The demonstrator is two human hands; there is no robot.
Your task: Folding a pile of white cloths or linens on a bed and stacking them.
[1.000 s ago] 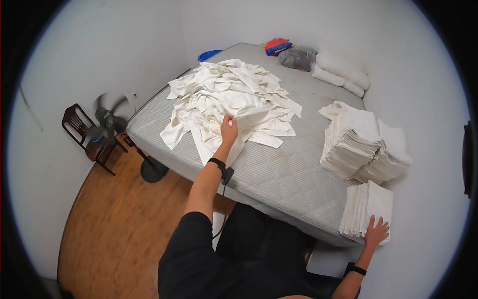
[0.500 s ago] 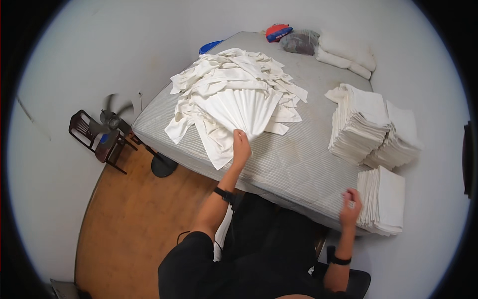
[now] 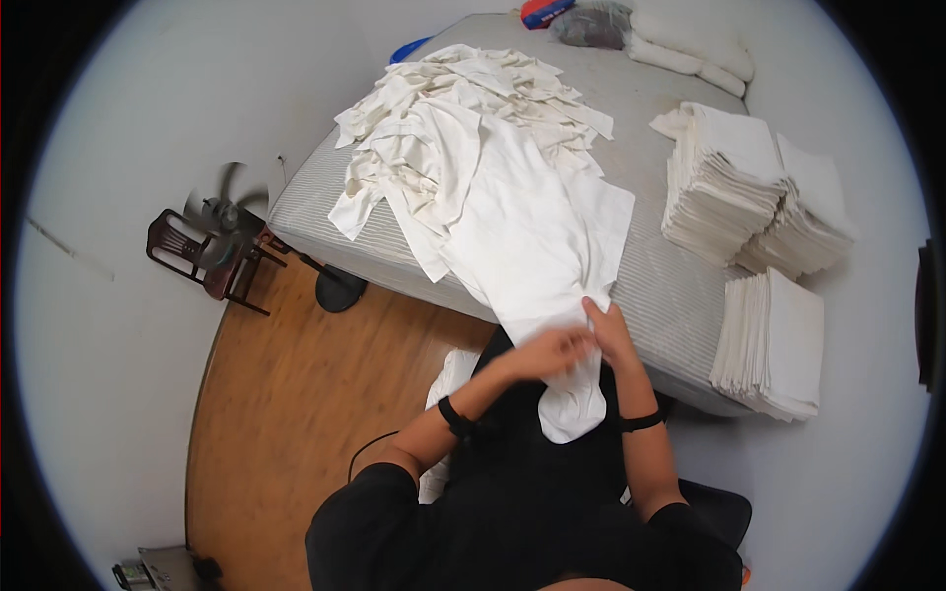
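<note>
A white cloth [image 3: 537,222] stretches from the heap of loose white cloths [image 3: 473,79] over the mattress edge, and its near end hangs down in front of my lap. My right hand [image 3: 613,333] grips it by its right side, the thumb lying on top. Close beside, my left hand [image 3: 557,352] is over the cloth's near part. Motion smears its fingers, so whether it holds the fabric is unclear.
Tall stacks of folded white cloths [image 3: 724,187] stand on the mattress's right side, with a smaller stack [image 3: 769,345] at its near right corner. Bedding rolls [image 3: 690,59] lie far back. A pedestal fan [image 3: 229,212] and a dark chair [image 3: 182,246] stand left.
The cloth has been drawn from the heap toward me and now lies stretched out. My right hand has come from the folded stack to the cloth; my left hand has moved nearer and right.
</note>
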